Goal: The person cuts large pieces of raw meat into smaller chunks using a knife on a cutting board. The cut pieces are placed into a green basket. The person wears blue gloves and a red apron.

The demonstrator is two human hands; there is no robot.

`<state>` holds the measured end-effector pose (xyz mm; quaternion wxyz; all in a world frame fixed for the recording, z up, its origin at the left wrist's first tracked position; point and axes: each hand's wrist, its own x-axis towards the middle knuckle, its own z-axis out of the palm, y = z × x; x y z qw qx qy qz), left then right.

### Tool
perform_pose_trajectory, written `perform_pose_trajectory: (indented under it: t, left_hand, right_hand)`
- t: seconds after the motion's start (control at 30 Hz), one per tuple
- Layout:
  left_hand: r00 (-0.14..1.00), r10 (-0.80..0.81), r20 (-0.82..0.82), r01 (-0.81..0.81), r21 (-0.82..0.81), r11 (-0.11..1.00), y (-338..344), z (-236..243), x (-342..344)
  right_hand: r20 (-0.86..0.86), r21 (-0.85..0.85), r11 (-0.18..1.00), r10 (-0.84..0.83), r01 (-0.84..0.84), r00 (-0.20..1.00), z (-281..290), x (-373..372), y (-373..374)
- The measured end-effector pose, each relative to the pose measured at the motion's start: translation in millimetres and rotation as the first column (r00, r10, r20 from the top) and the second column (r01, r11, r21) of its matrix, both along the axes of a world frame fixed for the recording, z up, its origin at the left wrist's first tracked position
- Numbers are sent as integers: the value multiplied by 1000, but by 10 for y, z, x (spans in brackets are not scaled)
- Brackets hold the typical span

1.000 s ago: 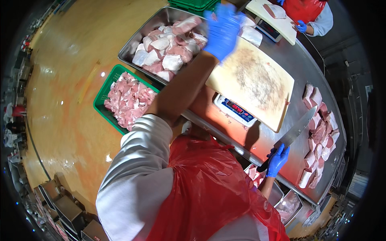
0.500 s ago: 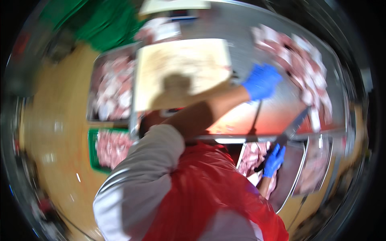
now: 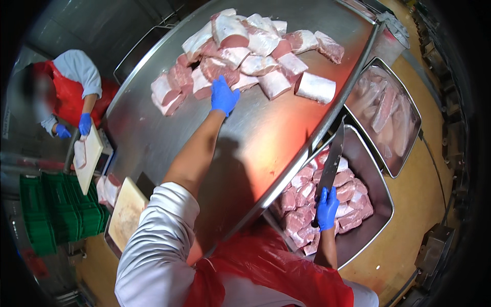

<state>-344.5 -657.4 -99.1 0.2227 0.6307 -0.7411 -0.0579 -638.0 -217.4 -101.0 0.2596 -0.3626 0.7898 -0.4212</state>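
Note:
My left hand [image 3: 224,97], in a blue glove, reaches forward to the near side of a heap of raw meat chunks [image 3: 261,38]. Its thumb stands apart from the stretched fingers, and the fingertips overlap a chunk of meat [image 3: 219,69]; whether they touch it I cannot tell. Nothing is visibly held there. My right hand [image 3: 328,209], also gloved in blue, is closed round the handle of a large knife [image 3: 333,156]. The long blade points away and up, over a deep metal tub [image 3: 383,197] of cut pink meat pieces [image 3: 354,197].
The heap lies on a steel table [image 3: 179,138] with a raised rim. Beyond the tub stands a tray [image 3: 417,120] of long pale strips. At left are a cutting board [image 3: 128,210], stacked green crates [image 3: 61,204] and a co-worker [image 3: 76,82] with blue gloves at another board.
My view has turned to the right, bringing the meat heap ahead. My left hand has moved from the bare tabletop to the heap. The knife stays in my right hand.

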Motion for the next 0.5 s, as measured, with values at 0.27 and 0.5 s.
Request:
perform_pose_trajectory:
  t: [0.27, 0.5]
  left_hand:
    - [909, 352, 225, -379, 90, 921, -1036, -209, -261]
    - [990, 102, -96, -101, 13, 995, -1470, -227, 482]
  right_hand:
    - [68, 74, 993, -98, 93, 993, -88, -166, -214]
    - [-105, -24, 999, 32, -34, 994, 217, -229, -357]
